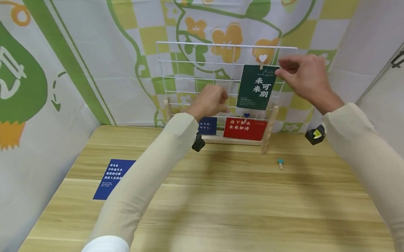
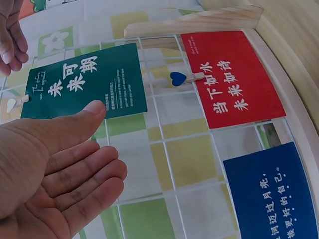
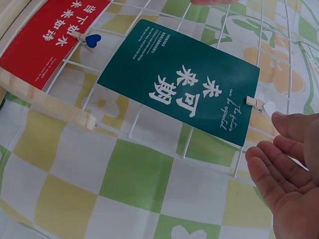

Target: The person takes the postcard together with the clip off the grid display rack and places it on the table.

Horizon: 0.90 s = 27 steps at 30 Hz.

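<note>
A green card (image 1: 251,92) with white lettering hangs on the white wire grid (image 1: 200,44), held at its top by a small wooden clip with a white heart (image 3: 269,108). Beside the card's upper corner is my right hand (image 1: 309,77), thumb and fingers loosely bent and apart, just off the clip in the right wrist view. My left hand (image 2: 65,179) is in front of the grid at the card's other side, fingers relaxed, holding nothing. Lower down, a red card (image 1: 245,131) hangs from a blue-heart clip (image 2: 178,78). Next to it is a blue card (image 2: 264,191), partly hidden by my left arm in the head view.
The grid stands in a wooden frame (image 1: 266,136) at the table's back edge. A teal-topped clip (image 1: 280,162) lies on the wooden table (image 1: 245,207) at the right. Another blue card (image 1: 108,182) lies at the left, partly behind my left sleeve. Printed cloth hangs behind.
</note>
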{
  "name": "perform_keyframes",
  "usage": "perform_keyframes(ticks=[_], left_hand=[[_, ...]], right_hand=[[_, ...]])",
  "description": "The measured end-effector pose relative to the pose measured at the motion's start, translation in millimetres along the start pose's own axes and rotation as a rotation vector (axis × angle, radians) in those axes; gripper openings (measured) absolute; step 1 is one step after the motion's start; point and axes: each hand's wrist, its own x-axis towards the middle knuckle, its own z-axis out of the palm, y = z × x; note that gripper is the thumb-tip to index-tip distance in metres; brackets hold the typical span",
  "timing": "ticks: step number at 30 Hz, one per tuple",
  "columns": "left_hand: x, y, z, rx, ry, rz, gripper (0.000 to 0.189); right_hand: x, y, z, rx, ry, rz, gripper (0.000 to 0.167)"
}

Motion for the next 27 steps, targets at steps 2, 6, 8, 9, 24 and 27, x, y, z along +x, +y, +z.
perform_keyframes(ticks=[2,6,8,9,24,27], left_hand=[[1.6,2.1,-0.5,0.005,0.008,0.006,0.046],[4.5,5.6,0.3,0.0,0.018,0.0,0.046],[5.9,7.7,1.1,-0.011,0.026,-0.004,0.045],[6.7,8.9,1.4,-0.017,0.025,-0.01,0.045],[15.6,12.7,3.7,-0.034,0.077,-0.008,0.039],[16.4,13.1,3.1,-0.031,0.087,-0.008,0.042]], right_hand=[[1.7,-2.1,0.4,0.011,-0.013,0.008,0.034],[5.2,-5.8,1.3,0.024,-0.013,0.005,0.033],[6.4,-7.3,0.8,0.019,-0.008,0.003,0.032],[7.0,-8.0,0.4,0.016,-0.005,0.002,0.032],[16.1,-18.1,1.3,0.039,0.015,-0.043,0.03],[16.4,-20.0,1.9,0.012,0.006,-0.052,0.032]])
